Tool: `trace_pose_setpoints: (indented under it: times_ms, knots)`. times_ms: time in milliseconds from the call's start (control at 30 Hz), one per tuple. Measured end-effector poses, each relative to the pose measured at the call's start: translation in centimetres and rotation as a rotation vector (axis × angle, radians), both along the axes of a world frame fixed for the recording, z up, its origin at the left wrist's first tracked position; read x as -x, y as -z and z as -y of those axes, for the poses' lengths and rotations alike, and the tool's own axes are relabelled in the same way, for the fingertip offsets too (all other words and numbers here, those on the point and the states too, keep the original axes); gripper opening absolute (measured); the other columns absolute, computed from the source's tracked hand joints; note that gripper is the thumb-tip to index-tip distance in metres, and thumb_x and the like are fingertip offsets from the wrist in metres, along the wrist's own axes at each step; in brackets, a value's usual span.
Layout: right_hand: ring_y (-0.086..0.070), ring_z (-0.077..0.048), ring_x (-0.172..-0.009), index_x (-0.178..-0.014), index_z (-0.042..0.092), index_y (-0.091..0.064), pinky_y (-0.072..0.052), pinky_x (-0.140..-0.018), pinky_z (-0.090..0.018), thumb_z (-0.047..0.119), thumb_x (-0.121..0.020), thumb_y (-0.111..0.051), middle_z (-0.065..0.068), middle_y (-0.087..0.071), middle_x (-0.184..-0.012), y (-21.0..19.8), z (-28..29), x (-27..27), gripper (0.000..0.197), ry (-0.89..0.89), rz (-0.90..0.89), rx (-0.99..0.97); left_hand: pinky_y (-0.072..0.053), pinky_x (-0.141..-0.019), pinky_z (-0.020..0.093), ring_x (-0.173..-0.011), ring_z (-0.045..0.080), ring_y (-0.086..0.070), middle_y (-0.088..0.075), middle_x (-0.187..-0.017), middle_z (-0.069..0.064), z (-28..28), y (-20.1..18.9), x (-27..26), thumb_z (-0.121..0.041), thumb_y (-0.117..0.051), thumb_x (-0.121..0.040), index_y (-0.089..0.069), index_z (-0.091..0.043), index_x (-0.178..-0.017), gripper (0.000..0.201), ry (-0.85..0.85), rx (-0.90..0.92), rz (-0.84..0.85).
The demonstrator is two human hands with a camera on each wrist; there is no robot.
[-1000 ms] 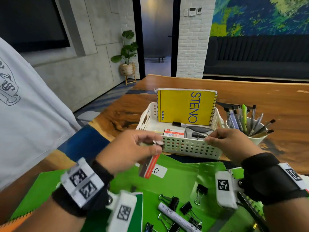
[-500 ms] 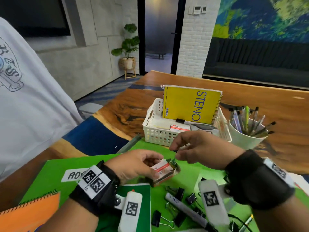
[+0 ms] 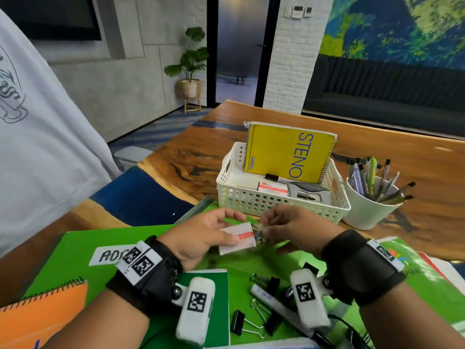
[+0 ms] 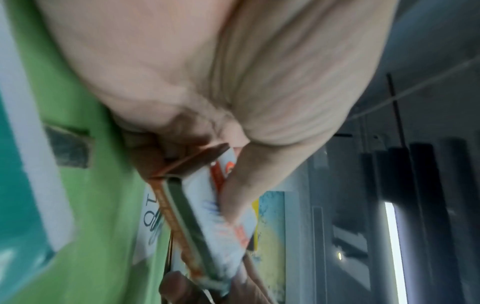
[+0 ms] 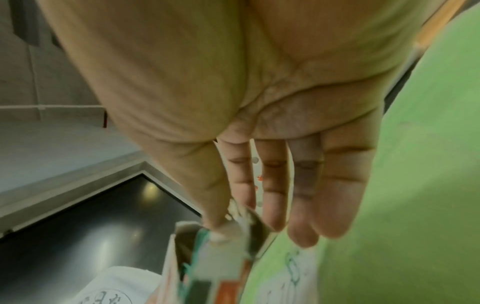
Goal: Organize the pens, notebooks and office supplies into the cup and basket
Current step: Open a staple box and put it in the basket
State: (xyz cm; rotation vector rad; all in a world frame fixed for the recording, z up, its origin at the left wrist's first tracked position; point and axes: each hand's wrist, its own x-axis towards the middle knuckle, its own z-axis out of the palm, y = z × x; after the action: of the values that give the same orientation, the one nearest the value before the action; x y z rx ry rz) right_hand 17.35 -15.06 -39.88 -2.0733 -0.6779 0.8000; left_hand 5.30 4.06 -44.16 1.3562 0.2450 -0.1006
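My left hand (image 3: pixel 234 231) grips a small white-and-red cardboard box (image 3: pixel 239 244) just above the green folder, in front of the white basket (image 3: pixel 251 201). My right hand (image 3: pixel 263 226) pinches the flap at the box's open right end; in the right wrist view thumb and forefinger meet on the flap (image 5: pixel 235 225) while the other fingers stay straight. The left wrist view shows the box (image 4: pixel 205 216) held between thumb and fingers. The basket holds an upright yellow STENO notebook (image 3: pixel 289 152), a similar box and a stapler. A white cup (image 3: pixel 364 212) full of pens stands right of the basket.
Black binder clips (image 3: pixel 241 321) and a white marker (image 3: pixel 271 301) lie on the green folder (image 3: pixel 75 248) near my wrists. An orange spiral notebook (image 3: pixel 37 316) lies at bottom left, a small green notebook (image 3: pixel 219 293) beside it. A person in a white shirt (image 3: pixel 37 147) is at left.
My left hand brought the box down from in front of the basket to just above the green folder. My right hand left the basket's rim and took hold of the box's end flap.
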Motion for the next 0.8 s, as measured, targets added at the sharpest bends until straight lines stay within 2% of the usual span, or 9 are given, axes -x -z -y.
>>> trace_pose_setpoints:
  times_ms: [100, 167, 233, 333, 400, 500, 667, 733, 800]
  knots:
    - [-0.068, -0.020, -0.078, -0.099, 0.010, -0.065, -0.056, -0.070, -0.037, 0.019, -0.093, -0.068, -0.004, -0.072, -0.087, 0.0, -0.1, -0.6, 0.011, 0.135, -0.091, -0.167, -0.054, -0.094, 0.045, -0.109, 0.035, -0.064, -0.065, -0.127, 0.022, -1.0, 0.4, -0.1, 0.007, -0.068, -0.075, -0.058, -0.009, -0.130, 0.058, -0.109, 0.406, 0.064]
    - [-0.067, -0.020, -0.077, -0.101, 0.005, -0.065, -0.056, -0.072, -0.038, 0.018, -0.094, -0.068, -0.008, -0.072, -0.090, 0.0, -0.2, -1.0, 0.015, 0.179, -0.086, -0.191, -0.055, -0.090, 0.050, -0.103, 0.030, -0.066, -0.067, -0.120, 0.019, -1.4, 0.2, -0.1, 0.001, -0.067, -0.075, -0.060, -0.013, -0.128, 0.055, -0.167, 0.553, 0.093]
    - [-0.067, -0.019, -0.076, -0.099, 0.004, -0.065, -0.059, -0.076, -0.041, 0.015, -0.093, -0.068, -0.010, -0.071, -0.088, -0.1, -0.4, -1.1, 0.013, 0.159, -0.024, -0.147, -0.056, -0.088, 0.054, -0.095, 0.027, -0.069, -0.069, -0.109, 0.016, -1.5, -0.2, 0.0, 0.001, -0.065, -0.081, -0.064, -0.015, -0.119, 0.041, -0.198, 0.649, 0.138]
    - [-0.069, -0.020, -0.075, -0.097, 0.010, -0.069, -0.062, -0.079, -0.041, 0.012, -0.092, -0.067, -0.007, -0.071, -0.086, -0.3, -1.2, -0.9, 0.005, 0.055, 0.188, 0.056, -0.061, -0.072, 0.038, -0.087, 0.026, -0.069, -0.071, -0.106, 0.015, -1.2, -0.6, 0.0, -0.006, -0.060, -0.083, -0.068, -0.018, -0.109, 0.030, -0.297, 0.719, 0.183]
    - [-0.070, -0.021, -0.082, -0.102, 0.019, -0.071, -0.061, -0.081, -0.037, 0.018, -0.090, -0.068, -0.002, -0.072, -0.097, -0.4, -2.4, -0.4, 0.013, -0.047, 0.357, 0.233, -0.059, -0.070, 0.031, -0.090, 0.026, -0.066, -0.071, -0.109, 0.017, -1.2, -0.6, -0.1, -0.005, -0.062, -0.080, -0.070, -0.019, -0.109, 0.033, -0.375, 0.753, 0.213]
    - [-0.065, -0.018, -0.095, -0.112, 0.025, -0.072, -0.053, -0.082, -0.027, 0.034, -0.087, -0.071, 0.002, -0.070, -0.110, -0.4, -4.4, 0.6, 0.026, -0.173, 0.567, 0.457, -0.058, -0.071, 0.029, -0.090, 0.027, -0.064, -0.068, -0.114, 0.020, -1.2, -0.6, -0.3, -0.005, -0.062, -0.077, -0.069, -0.018, -0.111, 0.037, -0.461, 0.770, 0.213]
    - [-0.068, -0.019, -0.092, -0.100, 0.022, -0.077, -0.053, -0.073, -0.026, 0.031, -0.082, -0.077, 0.002, -0.074, -0.100, -0.6, -6.5, 1.6, 0.020, -0.287, 0.618, 0.599, -0.054, -0.077, 0.032, -0.092, 0.028, -0.062, -0.065, -0.122, 0.023, -1.0, -0.6, -0.3, -0.005, -0.063, -0.074, -0.068, -0.015, -0.115, 0.043, -0.462, 0.752, 0.171]
    - [-0.067, -0.019, -0.085, -0.095, 0.022, -0.077, -0.049, -0.066, -0.023, 0.023, -0.083, -0.075, 0.003, -0.074, -0.094, -0.6, -6.8, 1.8, 0.012, -0.317, 0.625, 0.615, -0.053, -0.079, 0.032, -0.093, 0.029, -0.062, -0.063, -0.125, 0.025, -1.0, -0.7, -0.4, -0.006, -0.064, -0.073, -0.065, -0.012, -0.122, 0.050, -0.479, 0.763, 0.163]
    - [-0.068, -0.021, -0.085, -0.095, 0.021, -0.076, -0.052, -0.067, -0.025, 0.018, -0.086, -0.070, 0.002, -0.074, -0.092, -0.6, -7.0, 2.0, 0.011, -0.374, 0.656, 0.630, -0.056, -0.077, 0.031, -0.093, 0.028, -0.063, -0.064, -0.126, 0.025, -1.0, -0.6, -0.4, -0.006, -0.065, -0.074, -0.058, -0.006, -0.133, 0.060, -0.495, 0.788, 0.168]
